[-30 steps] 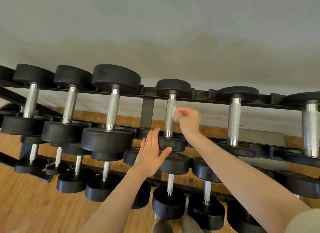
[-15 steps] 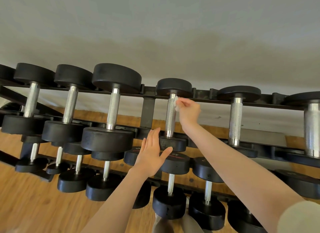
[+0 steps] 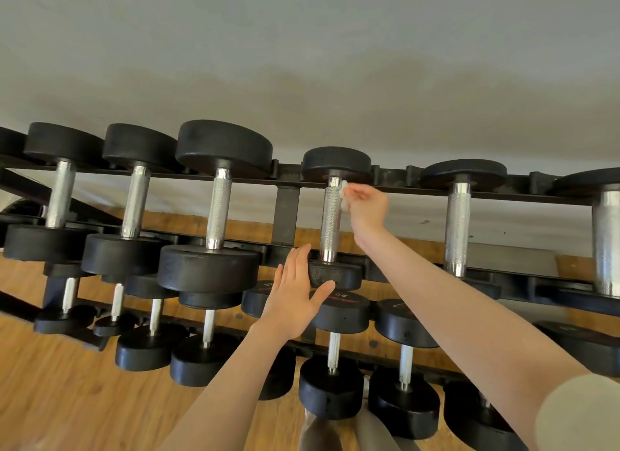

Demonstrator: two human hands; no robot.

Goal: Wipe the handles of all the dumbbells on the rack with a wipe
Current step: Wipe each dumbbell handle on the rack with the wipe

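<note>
Up top, right hand [image 3: 367, 206] presses wipe [image 3: 343, 195] against handle [image 3: 330, 220].

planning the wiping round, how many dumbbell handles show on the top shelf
6: three left of the rack's upright post, one being wiped, two to its right. More may lie beyond both frame edges.

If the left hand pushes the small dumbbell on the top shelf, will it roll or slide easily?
Probably not easily. The dumbbell has thick black ends and a steel handle, so it is likely heavy for its size. Its round ends could roll, but they sit on the rack rails, which likely hold it. The left hand is open beside it.
</note>
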